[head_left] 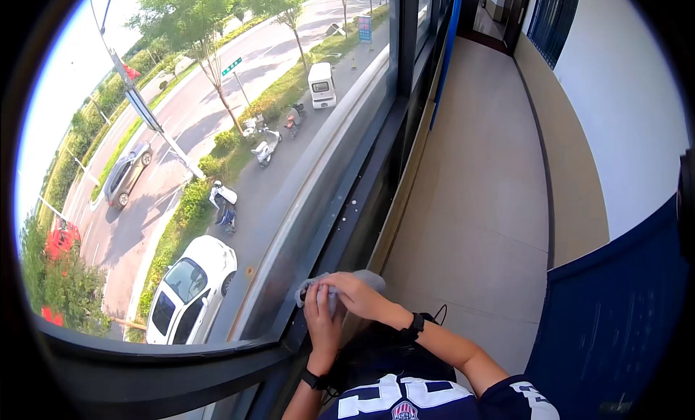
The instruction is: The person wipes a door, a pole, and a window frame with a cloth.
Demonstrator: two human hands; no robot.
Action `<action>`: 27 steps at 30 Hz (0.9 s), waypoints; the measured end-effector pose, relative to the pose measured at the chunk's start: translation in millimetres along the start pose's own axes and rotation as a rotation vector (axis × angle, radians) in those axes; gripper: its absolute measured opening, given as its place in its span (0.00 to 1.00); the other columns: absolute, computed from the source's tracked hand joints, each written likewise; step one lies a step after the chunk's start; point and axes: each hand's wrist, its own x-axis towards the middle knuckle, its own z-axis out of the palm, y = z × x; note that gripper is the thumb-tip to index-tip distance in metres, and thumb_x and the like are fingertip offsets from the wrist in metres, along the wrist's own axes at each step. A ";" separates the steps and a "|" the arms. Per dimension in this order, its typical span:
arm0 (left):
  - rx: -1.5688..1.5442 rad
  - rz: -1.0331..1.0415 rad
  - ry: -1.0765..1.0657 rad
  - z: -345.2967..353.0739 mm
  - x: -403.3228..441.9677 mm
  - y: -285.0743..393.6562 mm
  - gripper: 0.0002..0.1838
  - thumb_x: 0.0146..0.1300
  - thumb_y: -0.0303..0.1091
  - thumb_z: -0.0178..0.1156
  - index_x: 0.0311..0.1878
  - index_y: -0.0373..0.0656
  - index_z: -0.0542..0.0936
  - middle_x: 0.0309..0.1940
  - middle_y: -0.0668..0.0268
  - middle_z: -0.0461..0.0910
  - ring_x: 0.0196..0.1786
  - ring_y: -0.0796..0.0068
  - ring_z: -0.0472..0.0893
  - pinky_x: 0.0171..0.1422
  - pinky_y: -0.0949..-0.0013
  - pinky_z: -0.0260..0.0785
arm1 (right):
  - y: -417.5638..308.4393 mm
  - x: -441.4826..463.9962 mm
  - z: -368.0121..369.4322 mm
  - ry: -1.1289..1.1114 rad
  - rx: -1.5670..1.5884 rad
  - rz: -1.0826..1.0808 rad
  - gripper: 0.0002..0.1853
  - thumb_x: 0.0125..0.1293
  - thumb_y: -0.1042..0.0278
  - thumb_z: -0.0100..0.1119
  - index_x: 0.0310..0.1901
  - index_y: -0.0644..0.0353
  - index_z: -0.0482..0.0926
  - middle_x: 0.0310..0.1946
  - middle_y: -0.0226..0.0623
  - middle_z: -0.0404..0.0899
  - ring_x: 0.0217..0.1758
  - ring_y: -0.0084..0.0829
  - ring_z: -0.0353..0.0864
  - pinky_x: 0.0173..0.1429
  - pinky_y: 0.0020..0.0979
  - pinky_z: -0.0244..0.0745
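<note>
A grey cloth (373, 280) is bunched at the window's lower frame, partly hidden by my hands. My left hand (322, 322) has its fingers closed on the cloth's near side. From the right, my right hand (353, 293) reaches over and grips the same cloth, its fingers close to those of my left hand. Beneath and ahead of both hands runs the dark window frame (371, 163), with several small white spots on it. I wear a black band on each wrist.
Left of me is the window glass, with a white car (192, 286), scooters and a road outside. A tiled corridor floor (485, 167) stretches ahead to a doorway. A dark blue panel (615, 311) stands at the right. A thin black cable loop (441, 311) shows beside my right forearm.
</note>
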 end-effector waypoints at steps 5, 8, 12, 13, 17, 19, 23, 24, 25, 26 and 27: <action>0.170 -0.055 -0.025 38.9 40.8 10.4 0.35 0.50 0.21 0.59 0.63 0.33 0.59 0.63 0.45 0.56 0.66 0.43 0.56 0.68 0.50 0.49 | 52.4 20.3 -17.7 -0.028 -0.097 0.044 0.16 0.57 0.78 0.49 0.48 0.61 0.73 0.48 0.39 0.76 0.54 0.37 0.73 0.67 0.46 0.56; 0.204 -0.074 -0.054 59.4 66.6 17.3 0.35 0.50 0.22 0.59 0.63 0.35 0.59 0.63 0.45 0.56 0.67 0.44 0.55 0.68 0.48 0.47 | 62.1 28.1 -45.2 0.037 -0.275 0.042 0.18 0.54 0.77 0.52 0.49 0.60 0.73 0.52 0.40 0.71 0.58 0.39 0.69 0.66 0.44 0.57; 0.211 -0.043 -0.088 101.4 127.2 26.6 0.35 0.50 0.21 0.58 0.64 0.39 0.60 0.63 0.45 0.56 0.67 0.43 0.55 0.68 0.47 0.47 | 94.6 57.8 -103.6 0.140 -0.405 0.028 0.19 0.51 0.77 0.56 0.48 0.59 0.73 0.53 0.41 0.68 0.58 0.42 0.66 0.62 0.41 0.61; 0.203 -0.028 -0.092 114.9 145.7 30.1 0.35 0.50 0.21 0.58 0.64 0.40 0.60 0.63 0.46 0.56 0.67 0.43 0.55 0.68 0.47 0.47 | 108.2 63.4 -118.7 0.168 -0.412 0.043 0.20 0.51 0.77 0.56 0.48 0.59 0.73 0.52 0.41 0.69 0.56 0.42 0.67 0.60 0.41 0.61; 0.154 -0.026 -0.095 175.9 231.9 49.9 0.33 0.50 0.20 0.56 0.63 0.39 0.62 0.65 0.46 0.54 0.68 0.42 0.53 0.69 0.47 0.46 | 170.6 98.3 -184.1 0.256 -0.392 0.089 0.21 0.50 0.77 0.57 0.49 0.59 0.72 0.48 0.42 0.69 0.52 0.43 0.69 0.57 0.39 0.63; 0.149 -0.035 -0.052 210.3 280.1 64.0 0.30 0.52 0.21 0.54 0.61 0.39 0.63 0.64 0.45 0.56 0.67 0.40 0.55 0.65 0.45 0.52 | 195.6 122.9 -227.2 0.308 -0.374 0.133 0.22 0.50 0.78 0.56 0.50 0.60 0.71 0.48 0.43 0.70 0.51 0.44 0.70 0.55 0.39 0.65; 0.166 0.006 -0.072 262.5 357.5 81.6 0.32 0.50 0.19 0.53 0.63 0.39 0.60 0.64 0.45 0.55 0.67 0.39 0.54 0.65 0.44 0.52 | 241.5 144.0 -299.7 0.299 -0.280 0.296 0.25 0.52 0.74 0.58 0.54 0.61 0.67 0.49 0.46 0.69 0.53 0.47 0.69 0.55 0.39 0.66; 0.164 0.010 -0.073 274.2 376.2 85.3 0.33 0.50 0.19 0.53 0.63 0.39 0.60 0.64 0.46 0.54 0.67 0.39 0.54 0.65 0.43 0.52 | 259.1 142.8 -311.8 0.258 -0.189 0.366 0.26 0.53 0.72 0.59 0.56 0.60 0.66 0.50 0.47 0.69 0.54 0.48 0.69 0.56 0.39 0.65; 0.167 0.023 -0.076 285.1 392.5 87.3 0.35 0.48 0.18 0.53 0.64 0.40 0.58 0.65 0.46 0.53 0.67 0.40 0.53 0.65 0.43 0.51 | 277.1 142.8 -321.4 0.216 -0.092 0.438 0.28 0.53 0.71 0.59 0.57 0.60 0.64 0.51 0.47 0.69 0.55 0.49 0.69 0.57 0.39 0.65; 0.158 0.021 -0.075 295.0 406.9 91.0 0.35 0.48 0.19 0.53 0.64 0.40 0.58 0.65 0.47 0.53 0.67 0.40 0.53 0.65 0.43 0.50 | 292.4 142.5 -330.6 0.126 0.006 0.525 0.31 0.54 0.68 0.60 0.60 0.59 0.62 0.56 0.48 0.66 0.58 0.48 0.67 0.60 0.38 0.64; 0.149 0.014 -0.071 304.7 421.7 95.5 0.35 0.49 0.19 0.53 0.64 0.41 0.58 0.65 0.47 0.53 0.68 0.40 0.52 0.66 0.42 0.49 | 307.3 141.7 -338.7 0.030 0.105 0.609 0.35 0.55 0.65 0.61 0.63 0.59 0.59 0.60 0.48 0.64 0.62 0.47 0.66 0.63 0.37 0.62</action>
